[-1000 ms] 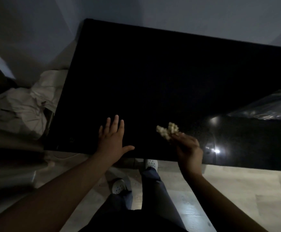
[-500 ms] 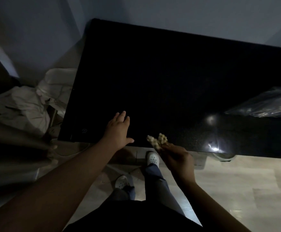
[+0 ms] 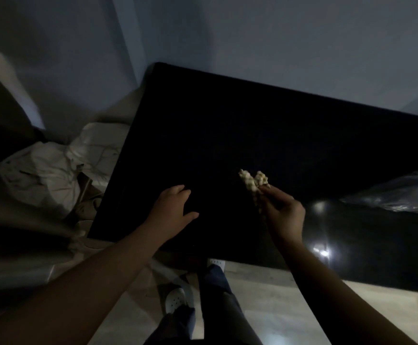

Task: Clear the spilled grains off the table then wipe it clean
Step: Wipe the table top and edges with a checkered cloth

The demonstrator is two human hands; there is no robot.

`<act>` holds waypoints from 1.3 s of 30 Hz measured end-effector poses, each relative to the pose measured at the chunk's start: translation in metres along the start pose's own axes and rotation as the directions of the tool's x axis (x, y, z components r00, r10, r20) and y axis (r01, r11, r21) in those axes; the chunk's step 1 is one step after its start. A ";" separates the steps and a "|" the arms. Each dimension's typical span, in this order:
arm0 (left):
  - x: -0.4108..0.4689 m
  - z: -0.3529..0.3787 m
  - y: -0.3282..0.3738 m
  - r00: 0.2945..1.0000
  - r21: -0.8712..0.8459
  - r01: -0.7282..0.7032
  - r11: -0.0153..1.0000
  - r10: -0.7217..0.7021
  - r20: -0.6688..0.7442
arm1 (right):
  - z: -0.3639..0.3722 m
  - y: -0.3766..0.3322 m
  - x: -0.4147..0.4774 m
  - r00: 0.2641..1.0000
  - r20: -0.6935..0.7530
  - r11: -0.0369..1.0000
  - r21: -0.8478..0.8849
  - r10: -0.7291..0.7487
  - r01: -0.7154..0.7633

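**A:** In the head view, where is the left hand?

**B:** The left hand is over the front left part of the black surface. It is palm down with the thumb out to the side, and the fingers are loosely bent and hold nothing. I cannot tell whether the fingertips touch the top.

**A:** And the right hand?

**B:** The right hand is further right, over the same surface. Its fingertips pinch a pale, knobbly wad that sticks up and away from the person. I cannot tell whether the wad is a cloth or clumped grains.

**A:** Are there loose grains on the top?

**B:** It is too dark to tell. Two bright glints show near the front edge on the right.

**A:** What else is there?

**B:** A clear plastic bag lies on the surface at the far right, well apart from both hands. A crumpled whitish bundle sits on the floor just beside the surface's left edge. A grey wall runs behind, and white shoes stand below the front edge.
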State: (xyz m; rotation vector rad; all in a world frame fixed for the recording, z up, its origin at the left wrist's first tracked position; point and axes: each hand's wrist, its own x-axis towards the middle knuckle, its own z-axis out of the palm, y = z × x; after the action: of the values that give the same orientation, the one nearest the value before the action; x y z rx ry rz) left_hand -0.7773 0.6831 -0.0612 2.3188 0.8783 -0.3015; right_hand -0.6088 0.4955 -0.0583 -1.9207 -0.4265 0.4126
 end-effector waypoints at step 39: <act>0.265 -0.060 0.026 0.995 0.179 0.067 0.981 -0.079 0.060 | 0.086 0.032 0.347 0.893 0.204 0.850 -0.281 -0.401 0.446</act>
State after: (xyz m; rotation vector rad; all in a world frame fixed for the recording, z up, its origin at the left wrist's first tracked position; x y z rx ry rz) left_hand -0.5613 0.8429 -0.1112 2.4262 0.9381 -0.5051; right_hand -0.3417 0.7178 -0.1501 -2.0386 -1.0451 0.1871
